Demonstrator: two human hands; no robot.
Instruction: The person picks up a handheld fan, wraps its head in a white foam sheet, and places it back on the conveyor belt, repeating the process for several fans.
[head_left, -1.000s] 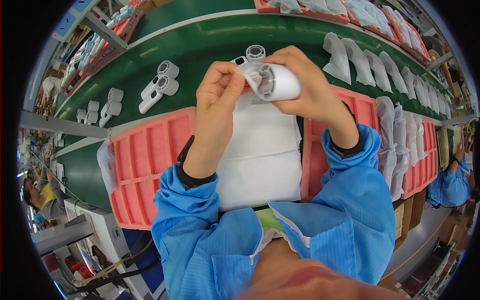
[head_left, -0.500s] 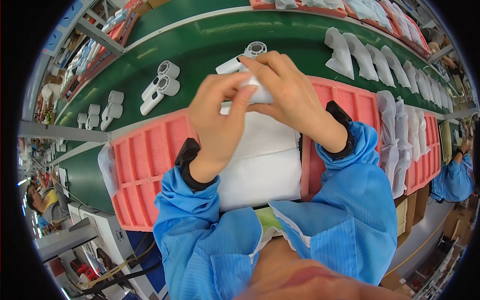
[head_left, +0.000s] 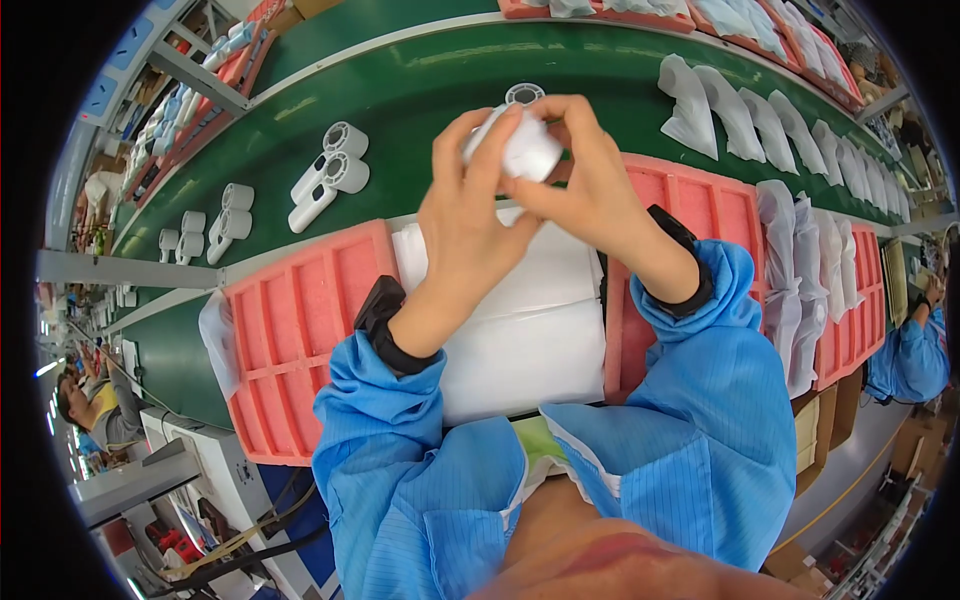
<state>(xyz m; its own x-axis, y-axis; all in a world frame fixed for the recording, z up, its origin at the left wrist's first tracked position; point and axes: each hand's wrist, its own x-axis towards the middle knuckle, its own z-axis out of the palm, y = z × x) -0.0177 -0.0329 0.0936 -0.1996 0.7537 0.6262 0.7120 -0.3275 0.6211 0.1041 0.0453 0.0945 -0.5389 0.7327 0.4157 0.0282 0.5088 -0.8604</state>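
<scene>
Above the near edge of the green bench, my left hand (head_left: 465, 205) and my right hand (head_left: 585, 185) both grip a rounded white hair dryer body (head_left: 530, 152). Fingers curl over it from either side, and its handle is hidden or pointing away. Just behind it, the ring-shaped end of another hair dryer (head_left: 523, 94) shows on the bench. Under my forearms lies a stack of white sheets or bags (head_left: 520, 350).
Pink divided trays stand at left (head_left: 300, 340) and right (head_left: 672, 190). White hair dryers (head_left: 340, 165) lie in groups on the green bench (head_left: 420, 80). Bagged ones (head_left: 690, 105) line the right, and more bags (head_left: 778, 230) rest over a tray. Another person (head_left: 905, 350) is at far right.
My hands have turned the hair dryer body, so its rounded white end now faces me. The left hand has shifted to the right, and both hands' fingers have regripped.
</scene>
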